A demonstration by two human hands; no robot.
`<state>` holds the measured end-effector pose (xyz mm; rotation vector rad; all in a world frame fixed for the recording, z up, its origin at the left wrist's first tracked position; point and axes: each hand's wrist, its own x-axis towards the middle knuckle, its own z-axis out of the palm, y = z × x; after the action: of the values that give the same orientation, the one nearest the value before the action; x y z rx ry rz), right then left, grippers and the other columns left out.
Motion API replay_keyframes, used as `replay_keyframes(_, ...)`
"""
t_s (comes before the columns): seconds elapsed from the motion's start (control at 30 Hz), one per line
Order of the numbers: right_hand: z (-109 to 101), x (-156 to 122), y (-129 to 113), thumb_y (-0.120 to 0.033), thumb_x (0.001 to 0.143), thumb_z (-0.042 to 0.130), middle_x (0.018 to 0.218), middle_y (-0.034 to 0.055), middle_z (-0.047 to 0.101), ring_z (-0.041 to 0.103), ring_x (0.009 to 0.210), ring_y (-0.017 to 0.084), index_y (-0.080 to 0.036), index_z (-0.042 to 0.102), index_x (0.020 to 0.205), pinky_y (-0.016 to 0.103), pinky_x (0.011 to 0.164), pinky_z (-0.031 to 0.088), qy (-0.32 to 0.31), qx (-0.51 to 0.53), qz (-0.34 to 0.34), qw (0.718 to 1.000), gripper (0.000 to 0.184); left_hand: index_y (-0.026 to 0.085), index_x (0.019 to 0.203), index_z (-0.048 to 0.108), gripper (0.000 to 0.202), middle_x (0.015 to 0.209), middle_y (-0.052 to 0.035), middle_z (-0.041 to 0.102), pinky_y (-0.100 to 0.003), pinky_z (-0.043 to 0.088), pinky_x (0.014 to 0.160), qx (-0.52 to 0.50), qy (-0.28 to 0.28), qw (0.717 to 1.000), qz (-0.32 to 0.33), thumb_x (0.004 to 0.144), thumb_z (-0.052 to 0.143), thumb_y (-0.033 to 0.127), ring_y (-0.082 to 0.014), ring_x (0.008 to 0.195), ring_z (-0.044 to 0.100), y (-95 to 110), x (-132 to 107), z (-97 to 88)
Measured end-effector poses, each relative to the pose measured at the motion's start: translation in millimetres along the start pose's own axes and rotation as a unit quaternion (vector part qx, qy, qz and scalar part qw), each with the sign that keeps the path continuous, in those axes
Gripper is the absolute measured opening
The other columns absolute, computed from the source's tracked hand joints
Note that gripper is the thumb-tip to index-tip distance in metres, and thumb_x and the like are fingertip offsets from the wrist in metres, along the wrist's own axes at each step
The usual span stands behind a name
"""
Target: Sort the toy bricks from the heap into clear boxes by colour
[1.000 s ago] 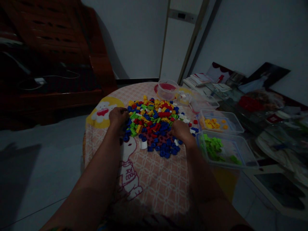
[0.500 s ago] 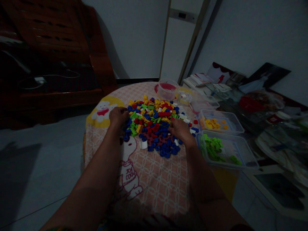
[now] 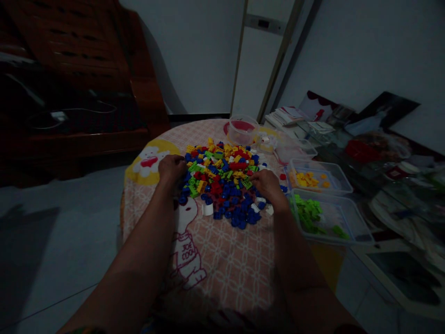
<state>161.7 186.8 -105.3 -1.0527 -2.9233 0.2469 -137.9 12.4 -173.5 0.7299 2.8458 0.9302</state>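
Observation:
A heap of mixed toy bricks [image 3: 222, 174] in red, yellow, blue, green and white covers the middle of the cloth-covered table. My left hand [image 3: 171, 168] rests at the heap's left edge with curled fingers; whatever they hold, if anything, is hidden. On the right side of the heap, my right hand [image 3: 267, 184] has its fingertips closed at one end of a light green toy brick [image 3: 246, 183]. Blue round pieces [image 3: 241, 218] lie at the near edge, and a white block [image 3: 207, 209] sits to their left.
Right of the heap stand a clear box with yellow bricks [image 3: 308, 179] and another with green bricks [image 3: 309, 213]. A round clear tub [image 3: 243, 132] is at the back. A cluttered glass table [image 3: 392, 185] adjoins on the right; a wooden bench [image 3: 146, 102] stands far left.
My right hand has shifted slightly right, and a green brick now shows at its fingertips. White pieces beneath that hand have come into view. My left hand has hardly moved.

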Motion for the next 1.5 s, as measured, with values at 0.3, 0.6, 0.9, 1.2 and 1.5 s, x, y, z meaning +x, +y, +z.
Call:
replay_keyframes(0.3, 0.6, -5.6, -18.4, -0.013, 0.1, 0.064, 0.137, 0.0177, 0.08, 0.074, 0.132, 0.031, -0.02, 0.082, 0.13, 0.034, 0.104, 0.055, -0.066, -0.107, -0.015, 0.992, 0.035, 0.016, 0.131, 0.085, 0.051, 0.13, -0.0152, 0.083, -0.04, 0.057, 0.104, 0.005, -0.002, 1.0, 0.0, 0.091, 0.058, 0.033, -0.0348, 0.123, 0.075, 1.2, -0.1, -1.7)
replay_keyframes(0.6, 2.4, -2.2, -11.6, -0.014, 0.1, 0.066, 0.14, 0.0166, 0.079, 0.074, 0.134, 0.03, -0.022, 0.082, 0.13, 0.032, 0.102, 0.055, -0.067, -0.091, -0.005, 0.994, 0.035, 0.018, 0.128, 0.086, 0.05, 0.125, -0.0131, 0.083, -0.04, 0.057, 0.103, 0.008, 0.006, 1.0, -0.002, 0.089, 0.059, 0.034, -0.0342, 0.121, 0.075, -0.4, 3.3, 0.0)
replay_keyframes(0.9, -0.7, -0.2, -12.0, -0.008, 0.089, 0.074, 0.124, 0.0072, 0.086, 0.078, 0.123, 0.025, -0.025, 0.088, 0.112, 0.028, 0.097, 0.056, -0.081, -0.001, -0.047, 0.996, 0.031, 0.017, 0.133, 0.082, 0.053, 0.132, -0.015, 0.08, -0.041, 0.055, 0.109, 0.007, -0.002, 1.0, -0.001, 0.092, 0.056, 0.036, -0.0341, 0.125, 0.072, -0.4, -0.1, -0.2)
replay_keyframes(1.2, 12.8, 2.5, -16.0, -0.019, 0.1, 0.068, 0.135, 0.0095, 0.083, 0.073, 0.133, 0.028, -0.029, 0.082, 0.132, 0.032, 0.104, 0.054, -0.019, -0.042, -0.008, 0.999, 0.037, 0.02, 0.13, 0.082, 0.051, 0.128, -0.0121, 0.081, -0.04, 0.055, 0.107, -0.005, -0.005, 1.0, -0.005, 0.087, 0.058, 0.034, -0.0333, 0.124, 0.071, -1.4, 2.5, 0.1)
replay_keyframes(1.5, 15.6, 3.1, -14.2, -0.024, 0.103, 0.069, 0.137, 0.0149, 0.081, 0.074, 0.132, 0.03, -0.026, 0.079, 0.138, 0.034, 0.105, 0.055, -0.039, -0.09, -0.026, 0.995, 0.036, 0.022, 0.128, 0.084, 0.051, 0.123, -0.0123, 0.081, -0.043, 0.055, 0.108, -0.017, 0.002, 1.0, -0.004, 0.085, 0.058, 0.035, -0.0343, 0.12, 0.072, -0.5, 0.9, 0.0)
